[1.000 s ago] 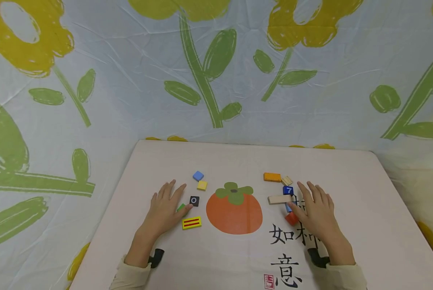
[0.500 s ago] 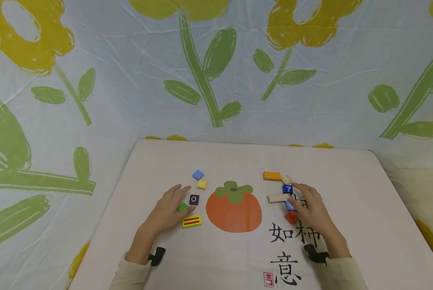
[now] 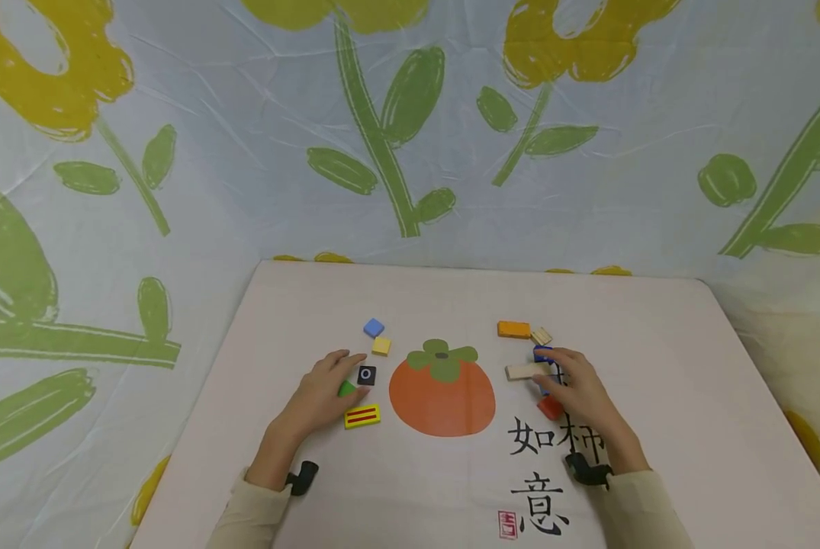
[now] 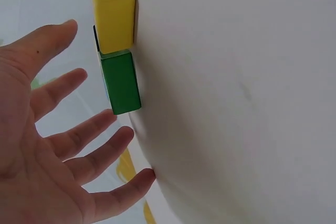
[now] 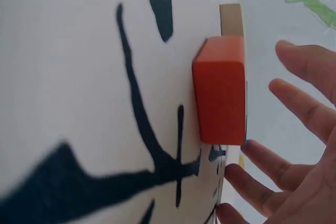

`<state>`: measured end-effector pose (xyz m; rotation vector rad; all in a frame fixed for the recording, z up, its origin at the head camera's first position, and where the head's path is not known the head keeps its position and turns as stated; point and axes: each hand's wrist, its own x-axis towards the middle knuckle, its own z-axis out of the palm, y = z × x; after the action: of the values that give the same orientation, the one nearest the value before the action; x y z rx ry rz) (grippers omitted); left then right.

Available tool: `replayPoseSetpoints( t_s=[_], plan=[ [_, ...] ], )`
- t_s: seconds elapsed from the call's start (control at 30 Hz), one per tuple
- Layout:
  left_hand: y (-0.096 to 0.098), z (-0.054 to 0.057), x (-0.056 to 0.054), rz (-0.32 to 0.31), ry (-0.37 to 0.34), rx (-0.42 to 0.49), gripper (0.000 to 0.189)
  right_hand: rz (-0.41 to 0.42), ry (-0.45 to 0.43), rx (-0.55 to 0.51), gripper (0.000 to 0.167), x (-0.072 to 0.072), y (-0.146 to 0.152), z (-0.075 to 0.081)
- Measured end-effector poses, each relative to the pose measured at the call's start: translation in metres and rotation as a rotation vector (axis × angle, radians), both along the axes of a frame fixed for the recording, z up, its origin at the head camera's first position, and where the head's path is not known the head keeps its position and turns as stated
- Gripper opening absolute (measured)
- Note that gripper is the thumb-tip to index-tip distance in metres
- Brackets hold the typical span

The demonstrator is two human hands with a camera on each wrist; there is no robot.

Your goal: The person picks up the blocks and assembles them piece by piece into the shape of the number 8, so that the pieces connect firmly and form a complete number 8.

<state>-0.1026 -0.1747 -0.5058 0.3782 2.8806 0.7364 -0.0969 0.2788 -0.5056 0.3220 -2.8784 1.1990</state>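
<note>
My left hand (image 3: 319,394) hovers with fingers apart over a green block (image 3: 346,389), which it partly hides in the head view. Close to its thumb lie a black block with a white ring mark (image 3: 366,375) and a yellow block with red stripes (image 3: 362,416). In the left wrist view nothing is held, and the green block (image 4: 121,82) stands beside the fingers. My right hand (image 3: 583,390) reaches over a dark blue block (image 3: 542,353), a plain wooden block (image 3: 525,371) and a lighter blue block, partly covering them. A red block (image 3: 550,407) sits below its thumb. Its fingers (image 5: 294,98) are spread around nothing.
Beyond the left hand lie a small blue block (image 3: 374,328) and a yellow block (image 3: 381,346). An orange block (image 3: 514,329) and a small light wooden block (image 3: 541,335) lie beyond the right hand. The cloth-covered table (image 3: 444,488) meets a flowered curtain behind.
My right hand has moved left over the blocks, its fingers drawing closer together. My left hand has shifted slightly right, its fingers bending toward the black block. The blocks stay put.
</note>
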Motion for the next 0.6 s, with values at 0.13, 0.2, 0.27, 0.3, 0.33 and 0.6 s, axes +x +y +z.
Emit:
replayPoseSetpoints(
  t_s=[0.13,0.2,0.27,0.3,0.33,0.6],
  plan=[
    [0.0025,-0.0009,-0.0011,0.015,-0.006,-0.02,0.056,-0.014,0.01,0.065,0.045,-0.0031,-0.0006,-0.0027],
    [0.004,-0.001,-0.0017,0.018,-0.002,-0.032,0.054,-0.023,0.033,0.091,0.043,-0.0046,-0.0008,-0.0043],
    [0.0054,-0.0007,-0.0025,0.017,0.005,-0.041,0.052,-0.034,0.048,0.112,0.041,-0.0057,-0.0013,-0.0057],
    [0.0059,-0.0002,-0.0027,0.017,0.01,-0.043,0.051,-0.04,0.048,0.119,0.041,-0.0063,-0.0015,-0.0062],
    [0.0063,0.0002,-0.0028,0.016,0.014,-0.047,0.051,-0.047,0.041,0.125,0.04,-0.0066,-0.0019,-0.0065],
    [0.0081,0.0015,-0.0024,0.01,0.014,-0.063,0.046,-0.098,-0.028,0.162,0.035,-0.0085,-0.0058,-0.0099]
  ],
)
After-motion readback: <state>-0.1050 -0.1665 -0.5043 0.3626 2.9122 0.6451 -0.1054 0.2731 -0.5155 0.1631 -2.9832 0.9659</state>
